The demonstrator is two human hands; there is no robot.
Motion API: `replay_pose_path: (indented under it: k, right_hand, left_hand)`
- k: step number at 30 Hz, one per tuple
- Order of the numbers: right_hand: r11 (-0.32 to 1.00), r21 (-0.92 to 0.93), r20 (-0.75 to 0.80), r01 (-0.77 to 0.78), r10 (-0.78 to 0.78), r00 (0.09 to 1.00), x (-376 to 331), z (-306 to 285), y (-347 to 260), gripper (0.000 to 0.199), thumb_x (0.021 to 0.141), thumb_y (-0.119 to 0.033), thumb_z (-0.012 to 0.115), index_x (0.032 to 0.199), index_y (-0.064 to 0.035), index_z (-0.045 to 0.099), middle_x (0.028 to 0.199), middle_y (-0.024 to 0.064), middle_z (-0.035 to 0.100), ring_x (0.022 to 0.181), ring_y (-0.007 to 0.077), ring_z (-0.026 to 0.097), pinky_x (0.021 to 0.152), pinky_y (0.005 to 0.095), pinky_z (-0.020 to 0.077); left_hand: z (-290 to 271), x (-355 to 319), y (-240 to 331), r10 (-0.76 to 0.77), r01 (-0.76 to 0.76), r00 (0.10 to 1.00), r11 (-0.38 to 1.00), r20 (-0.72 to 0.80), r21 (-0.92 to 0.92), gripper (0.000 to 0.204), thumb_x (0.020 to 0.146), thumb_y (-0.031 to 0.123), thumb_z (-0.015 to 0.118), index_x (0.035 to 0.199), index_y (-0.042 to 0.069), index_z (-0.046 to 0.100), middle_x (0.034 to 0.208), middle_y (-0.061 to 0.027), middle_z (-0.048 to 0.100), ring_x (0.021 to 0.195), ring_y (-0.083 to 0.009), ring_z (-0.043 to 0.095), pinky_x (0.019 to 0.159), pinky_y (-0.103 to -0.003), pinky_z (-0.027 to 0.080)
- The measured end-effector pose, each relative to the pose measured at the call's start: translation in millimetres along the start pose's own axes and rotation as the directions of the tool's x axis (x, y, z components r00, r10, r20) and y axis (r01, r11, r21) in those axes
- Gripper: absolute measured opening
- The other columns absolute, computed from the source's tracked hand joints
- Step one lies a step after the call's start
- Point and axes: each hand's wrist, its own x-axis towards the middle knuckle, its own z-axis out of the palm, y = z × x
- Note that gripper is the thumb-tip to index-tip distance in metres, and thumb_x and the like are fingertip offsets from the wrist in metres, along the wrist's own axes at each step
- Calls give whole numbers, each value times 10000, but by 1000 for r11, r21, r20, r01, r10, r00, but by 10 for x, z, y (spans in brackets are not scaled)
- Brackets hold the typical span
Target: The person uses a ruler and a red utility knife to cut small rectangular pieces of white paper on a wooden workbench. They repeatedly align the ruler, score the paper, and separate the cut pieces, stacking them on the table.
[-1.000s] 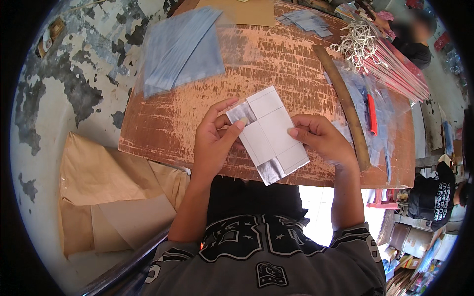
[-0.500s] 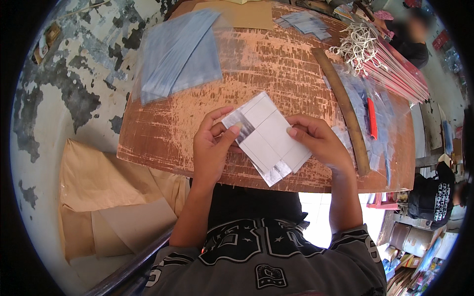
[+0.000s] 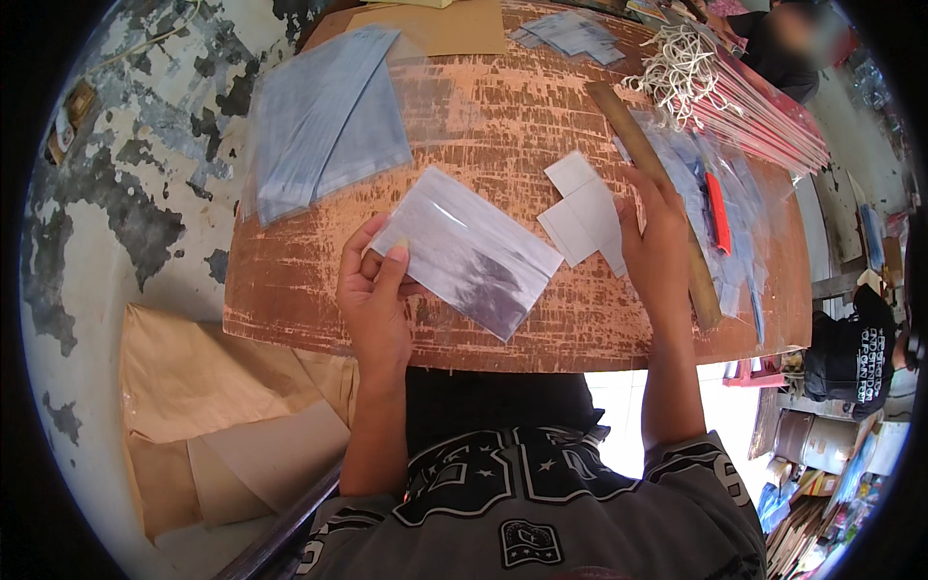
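Observation:
My left hand (image 3: 375, 285) pinches a glossy, greyish rectangular plastic piece (image 3: 474, 256) by its left end, thumb on top. Its surface shines, with a dark patch toward the lower right; I cannot tell whether it is a single sheet or a pouch. To its right is a white card cut-out (image 3: 583, 215) with stepped edges and thin ruled lines. My right hand (image 3: 654, 227) has its curled fingers at the cut-out's right edge and grips it there, partly covering it. Both hands are over the worn brown table (image 3: 483, 106).
Clear bluish plastic sheets (image 3: 324, 126) lie fanned at the far left, smaller plastic pieces (image 3: 570, 39) at the back. On the right are a wooden strip (image 3: 698, 275), a red cutter (image 3: 717, 215) and white-corded red sticks (image 3: 764, 121). Another person (image 3: 778, 48) is at the far right.
The white cut-out and the plastic piece, together before, are now apart. My right hand has moved right and up with the cut-out; my left has shifted slightly left with the plastic.

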Motion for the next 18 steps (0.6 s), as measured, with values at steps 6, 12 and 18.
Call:
replay_pose_path:
  k: [6, 12, 18]
  right_hand:
    - [285, 720, 504, -633, 413, 759, -259, -245, -703, 293, 1137, -307, 656, 1281, -52, 664, 1069, 49, 731, 864, 122, 641, 744, 275, 520]
    - [11, 616, 774, -787, 177, 608, -396, -177, -1045, 371, 1159, -348, 614, 1360, -36, 621, 1049, 14, 730, 867, 66, 640, 766, 255, 522]
    - [180, 672, 694, -719, 187, 695, -321, -98, -805, 264, 1151, -239, 632, 1278, -8, 653, 1015, -4, 723, 863, 45, 599, 768, 244, 483]
  left_hand:
    - [-14, -30, -72, 41, -47, 996, 996, -77, -73, 484, 1093, 59, 657, 1555, 46, 513, 1176, -82, 772, 985, -109, 758, 782, -265, 665]
    - [166, -148, -68, 96, -106, 986, 992, -135, -74, 526, 1089, 74, 668, 1579, 41, 481, 1174, -84, 774, 984, -120, 765, 793, -281, 681]
    - [20, -196, -17, 29, -29, 1000, 995, 2, 101, 427, 1051, 58, 739, 1454, 25, 600, 1163, -77, 786, 1010, -111, 733, 854, -253, 608]
